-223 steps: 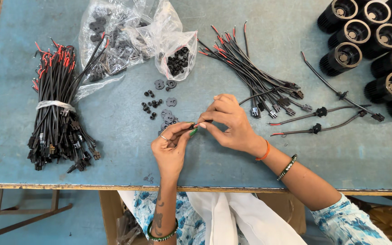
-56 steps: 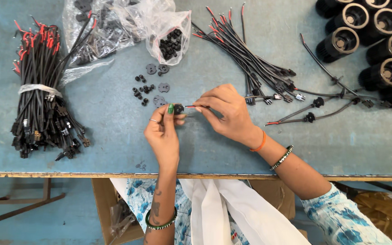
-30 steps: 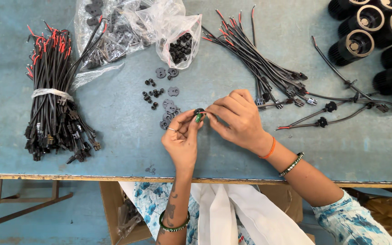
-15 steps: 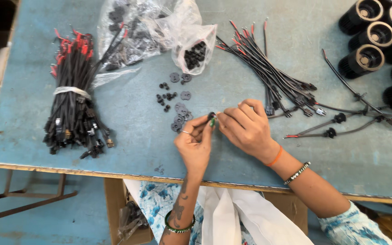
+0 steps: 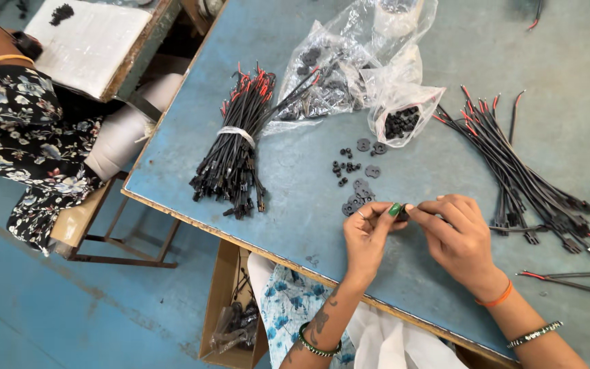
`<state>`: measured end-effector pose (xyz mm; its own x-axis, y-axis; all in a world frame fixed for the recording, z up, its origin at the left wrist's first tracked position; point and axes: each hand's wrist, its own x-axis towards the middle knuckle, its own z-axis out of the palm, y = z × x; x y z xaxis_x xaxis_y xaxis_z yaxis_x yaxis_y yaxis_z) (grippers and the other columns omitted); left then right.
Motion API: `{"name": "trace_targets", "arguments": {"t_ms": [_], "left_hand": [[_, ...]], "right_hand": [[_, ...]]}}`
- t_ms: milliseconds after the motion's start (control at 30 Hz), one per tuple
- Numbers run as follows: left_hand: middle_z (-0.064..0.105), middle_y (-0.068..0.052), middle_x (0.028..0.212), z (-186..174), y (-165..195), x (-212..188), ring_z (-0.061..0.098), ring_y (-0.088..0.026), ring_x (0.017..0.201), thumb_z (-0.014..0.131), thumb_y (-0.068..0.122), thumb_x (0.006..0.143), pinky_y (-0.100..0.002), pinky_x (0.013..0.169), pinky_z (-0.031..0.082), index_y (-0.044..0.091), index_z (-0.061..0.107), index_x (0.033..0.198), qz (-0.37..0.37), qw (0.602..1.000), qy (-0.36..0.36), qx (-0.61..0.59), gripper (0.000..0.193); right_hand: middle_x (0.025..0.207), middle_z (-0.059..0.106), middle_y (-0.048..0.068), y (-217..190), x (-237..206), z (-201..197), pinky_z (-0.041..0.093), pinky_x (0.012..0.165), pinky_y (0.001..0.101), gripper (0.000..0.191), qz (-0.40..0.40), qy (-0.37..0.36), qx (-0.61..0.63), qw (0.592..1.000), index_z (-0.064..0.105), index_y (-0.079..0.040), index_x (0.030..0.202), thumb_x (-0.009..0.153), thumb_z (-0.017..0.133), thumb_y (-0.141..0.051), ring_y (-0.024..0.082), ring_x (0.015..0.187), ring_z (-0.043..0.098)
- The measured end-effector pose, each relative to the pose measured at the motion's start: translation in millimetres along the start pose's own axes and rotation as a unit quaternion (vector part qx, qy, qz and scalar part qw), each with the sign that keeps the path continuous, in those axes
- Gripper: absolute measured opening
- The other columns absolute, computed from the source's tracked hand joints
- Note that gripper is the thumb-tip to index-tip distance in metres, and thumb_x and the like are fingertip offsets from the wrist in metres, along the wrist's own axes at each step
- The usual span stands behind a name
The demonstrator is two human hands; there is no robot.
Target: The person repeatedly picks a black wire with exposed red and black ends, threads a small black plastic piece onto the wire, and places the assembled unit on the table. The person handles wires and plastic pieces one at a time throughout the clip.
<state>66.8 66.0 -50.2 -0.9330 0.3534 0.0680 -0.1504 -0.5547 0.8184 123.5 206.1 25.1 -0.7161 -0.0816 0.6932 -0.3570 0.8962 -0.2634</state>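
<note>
- The left hand (image 5: 367,232) and the right hand (image 5: 460,236) meet over the near part of the blue worktop (image 5: 295,178); their fingers are narrowed into pinches around a small black part (image 5: 402,213) held between the two hands, just above the surface.
- The right hand's fingers also pinch the end of a thin black wire (image 5: 507,229) that runs off to the right. Judging by this, the step in hand is fitting the small part onto the wire end; it looks under way, not finished.
- The next move would call for a steady, aligned push along the wire, with the left pinch bracing the part so it does not twist or slip.
- Just far of the left hand lie loose black discs (image 5: 360,195), flat, round and matt, beside smaller dark bits.
- A crinkled clear plastic bag (image 5: 404,113) holds more dark pieces.
- To the left lies a tied bundle (image 5: 237,147) of black wires with red tips, bound by a pale band.
- To the right, a loose fan of wires (image 5: 520,178) ends in blocky connectors.
- At the far left sits another person in a flowered garment (image 5: 15,137).
</note>
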Motion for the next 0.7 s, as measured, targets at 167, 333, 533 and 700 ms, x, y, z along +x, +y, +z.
{"name": "trace_targets", "arguments": {"t_ms": [167, 333, 533, 700], "left_hand": [[0.073, -0.007, 0.101, 1.6, 11.8, 2.5, 0.072, -0.013, 0.092, 0.065, 0.000, 0.098, -0.028, 0.083, 0.062, 0.002, 0.068, 0.119, -0.032, 0.999, -0.007, -0.024, 0.022], [0.073, -0.006, 0.102, 0.0, 9.5, -1.6, 0.068, -0.011, 0.092, 0.065, 0.000, 0.102, -0.025, 0.087, 0.057, -0.004, 0.073, 0.110, 0.004, 0.997, -0.035, 0.066, 0.011], [0.073, -0.011, 0.106, -8.7, 1.3, -3.1, 0.070, -0.016, 0.094, 0.065, -0.003, 0.099, -0.030, 0.087, 0.060, -0.005, 0.072, 0.103, 0.036, 0.997, 0.020, 0.058, 0.008], [0.072, -0.014, 0.114, -8.3, 9.8, -5.7, 0.069, -0.018, 0.104, 0.064, -0.008, 0.097, -0.031, 0.095, 0.059, -0.006, 0.071, 0.106, 0.030, 0.998, 0.005, 0.064, 0.011]], "right_hand": [[0.097, 0.071, 0.004, 1.0, -3.3, 3.5, 0.053, 0.092, 0.0402, 0.026, 0.019, 0.035, 0.030, 0.999, 0.070, -0.008, 0.105, 0.082, 0.078, 0.002, 0.024, 0.089, 0.066], [0.103, 0.072, 0.006, 5.2, -9.2, 6.1, 0.053, 0.089, 0.0409, 0.038, 0.007, 0.062, 0.004, 0.998, 0.065, -0.004, 0.119, 0.085, 0.082, -0.001, 0.029, 0.095, 0.067], [0.106, 0.072, 0.006, 8.2, -15.2, 7.9, 0.053, 0.089, 0.0422, 0.034, 0.019, 0.017, 0.054, 0.998, 0.065, -0.005, 0.115, 0.087, 0.083, -0.010, 0.028, 0.094, 0.068], [0.098, 0.068, 0.007, 4.4, -10.4, 2.1, 0.052, 0.086, 0.0404, 0.021, 0.073, 0.014, 0.087, 0.993, 0.069, -0.006, 0.103, 0.084, 0.079, -0.003, 0.028, 0.091, 0.066]]}}
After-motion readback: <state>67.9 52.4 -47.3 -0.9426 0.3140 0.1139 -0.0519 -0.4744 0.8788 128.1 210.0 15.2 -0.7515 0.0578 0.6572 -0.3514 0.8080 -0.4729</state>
